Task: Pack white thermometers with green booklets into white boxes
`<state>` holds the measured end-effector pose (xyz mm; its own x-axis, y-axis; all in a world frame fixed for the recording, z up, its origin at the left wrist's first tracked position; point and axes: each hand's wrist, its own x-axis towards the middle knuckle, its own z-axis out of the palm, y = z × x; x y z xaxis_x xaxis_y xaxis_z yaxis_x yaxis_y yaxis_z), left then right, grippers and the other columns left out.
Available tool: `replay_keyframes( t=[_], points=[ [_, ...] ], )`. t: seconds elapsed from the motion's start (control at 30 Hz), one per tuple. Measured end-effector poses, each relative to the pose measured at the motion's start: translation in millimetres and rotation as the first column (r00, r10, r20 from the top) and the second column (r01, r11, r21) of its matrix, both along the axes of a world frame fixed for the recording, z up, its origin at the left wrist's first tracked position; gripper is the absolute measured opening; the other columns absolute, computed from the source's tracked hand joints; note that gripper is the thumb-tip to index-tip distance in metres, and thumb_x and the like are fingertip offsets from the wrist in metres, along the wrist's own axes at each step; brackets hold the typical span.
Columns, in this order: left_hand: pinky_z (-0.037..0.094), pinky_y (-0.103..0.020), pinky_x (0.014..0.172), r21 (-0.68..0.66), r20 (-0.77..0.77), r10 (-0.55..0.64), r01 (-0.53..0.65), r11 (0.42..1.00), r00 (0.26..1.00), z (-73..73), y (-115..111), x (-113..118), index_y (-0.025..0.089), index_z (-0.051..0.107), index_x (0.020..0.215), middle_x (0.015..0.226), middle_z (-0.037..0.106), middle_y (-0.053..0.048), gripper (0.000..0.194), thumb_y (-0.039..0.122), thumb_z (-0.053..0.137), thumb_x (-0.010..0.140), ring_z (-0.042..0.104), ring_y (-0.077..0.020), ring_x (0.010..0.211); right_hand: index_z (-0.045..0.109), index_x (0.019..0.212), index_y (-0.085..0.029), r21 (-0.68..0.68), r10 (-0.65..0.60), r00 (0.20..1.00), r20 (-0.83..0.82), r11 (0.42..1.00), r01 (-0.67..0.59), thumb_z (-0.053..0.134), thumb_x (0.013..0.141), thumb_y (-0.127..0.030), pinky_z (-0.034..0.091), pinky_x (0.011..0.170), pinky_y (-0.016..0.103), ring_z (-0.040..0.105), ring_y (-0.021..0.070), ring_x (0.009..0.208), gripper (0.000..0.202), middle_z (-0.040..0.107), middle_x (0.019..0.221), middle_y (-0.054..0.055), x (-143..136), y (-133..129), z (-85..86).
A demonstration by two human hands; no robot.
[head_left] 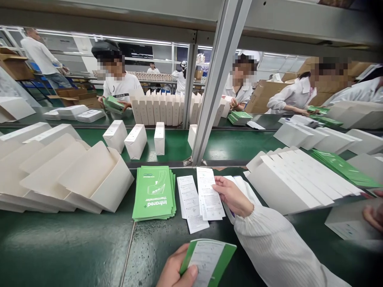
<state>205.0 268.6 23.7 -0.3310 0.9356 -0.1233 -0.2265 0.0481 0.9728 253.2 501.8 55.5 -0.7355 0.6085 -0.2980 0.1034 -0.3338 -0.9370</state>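
My left hand, low in the frame, is closed on a green booklet with a white printed leaflet lying on it. My right hand reaches forward and pinches the right edge of a white printed leaflet on the green table. Beside that one lie more white leaflets, overlapping one another. To their left sits a stack of green Infrared Thermometer booklets, upside down from my view. Behind my right wrist a white object is partly hidden.
Open white boxes lean in a row at left; another row of white boxes stands at right, with green booklets alongside. A metal post rises ahead. White boxes stand on the belt beyond. Co-workers work opposite; another person's hand shows at right.
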Motion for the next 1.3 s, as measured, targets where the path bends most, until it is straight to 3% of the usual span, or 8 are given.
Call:
replay_keyframes(
  t=[0.17,0.27,0.33,0.47,0.57,0.83,1.1,1.3],
  points=[
    [0.035,-0.039,0.097,-0.058,0.137,0.102,-0.095,0.994,0.985,-7.0,-3.0,-2.3,0.022,0.063,0.104,0.131,0.046,-0.007,0.041,0.044,0.056,0.071,0.041,-0.0291,0.119,0.053,0.089,-0.017,0.031,0.041,0.999,-0.025,0.999,-0.04,0.062,0.069,-0.019,0.046,0.06,0.024,0.06,0.0138,0.07,0.022,0.065,0.082,0.004,5.6,-7.9,6.5],
    [0.029,-0.04,0.101,-0.007,0.179,0.161,-0.162,0.987,0.971,-8.7,2.2,-0.2,0.021,0.053,0.118,0.137,0.038,-0.007,0.052,0.041,0.059,0.07,0.031,-0.0275,0.126,0.052,0.089,-0.017,0.031,0.098,0.991,-0.093,0.995,-0.096,0.064,0.067,-0.021,0.045,0.061,0.024,0.06,0.0134,0.07,0.025,0.064,0.08,0.002,10.4,-18.6,6.7],
    [0.024,-0.041,0.103,0.042,0.149,0.149,-0.157,0.987,0.977,-4.3,7.8,4.2,0.02,0.052,0.118,0.134,0.043,-0.009,0.052,0.04,0.058,0.071,0.029,-0.0267,0.127,0.052,0.089,-0.017,0.019,0.134,0.981,-0.137,0.991,-0.133,0.065,0.067,-0.022,0.045,0.06,0.023,0.06,0.0131,0.069,0.025,0.064,0.078,0.002,14.4,-26.3,5.2],
    [0.034,-0.043,0.098,-0.026,0.112,0.09,-0.087,0.996,0.99,9.2,16.4,13.9,0.02,0.06,0.11,0.115,0.06,-0.01,0.041,0.04,0.054,0.074,0.045,-0.0284,0.116,0.05,0.086,-0.018,-0.047,0.129,0.978,-0.166,0.989,-0.139,0.064,0.071,-0.026,0.045,0.055,0.022,0.06,0.0125,0.063,0.022,0.064,0.074,0.001,23.8,-38.3,1.7],
    [0.04,-0.041,0.094,-0.039,0.101,0.105,-0.102,0.994,0.989,12.9,18.2,17.0,0.023,0.059,0.11,0.11,0.063,-0.009,0.038,0.039,0.051,0.077,0.054,-0.0268,0.105,0.05,0.086,-0.018,-0.149,0.111,0.971,-0.212,0.978,-0.144,0.06,0.075,-0.029,0.046,0.053,0.023,0.061,0.0136,0.065,0.018,0.064,0.077,0.002,30.8,-43.1,1.5],
    [0.039,-0.04,0.095,-0.012,0.048,0.135,-0.135,0.991,0.99,7.6,11.9,17.4,0.024,0.057,0.112,0.118,0.058,-0.008,0.036,0.035,0.048,0.08,0.048,-0.0265,0.112,0.051,0.099,-0.019,-0.295,0.064,0.927,-0.37,0.938,-0.182,0.053,0.081,-0.025,0.049,0.068,0.029,0.059,0.0169,0.087,0.019,0.061,0.101,0.006,45.2,-44.6,2.8],
    [0.04,-0.038,0.095,-0.08,0.057,0.155,-0.15,0.985,0.986,6.0,8.5,17.9,0.022,0.057,0.113,0.122,0.055,-0.008,0.039,0.038,0.049,0.078,0.049,-0.0256,0.112,0.053,0.095,-0.018,-0.249,0.058,0.942,-0.33,0.957,-0.146,0.062,0.074,-0.024,0.048,0.07,0.03,0.06,0.0182,0.088,0.023,0.063,0.098,0.005,52.2,-40.0,3.7],
    [0.042,-0.036,0.093,-0.071,0.084,0.188,-0.182,0.981,0.979,-0.7,9.2,19.7,0.021,0.06,0.109,0.117,0.059,-0.007,0.036,0.036,0.053,0.076,0.05,-0.0262,0.11,0.052,0.087,-0.017,-0.104,-0.04,0.976,-0.216,0.994,0.018,0.07,0.066,-0.027,0.047,0.061,0.026,0.063,0.0163,0.069,0.03,0.067,0.077,0.003,48.0,-42.3,0.0]
  ],
)
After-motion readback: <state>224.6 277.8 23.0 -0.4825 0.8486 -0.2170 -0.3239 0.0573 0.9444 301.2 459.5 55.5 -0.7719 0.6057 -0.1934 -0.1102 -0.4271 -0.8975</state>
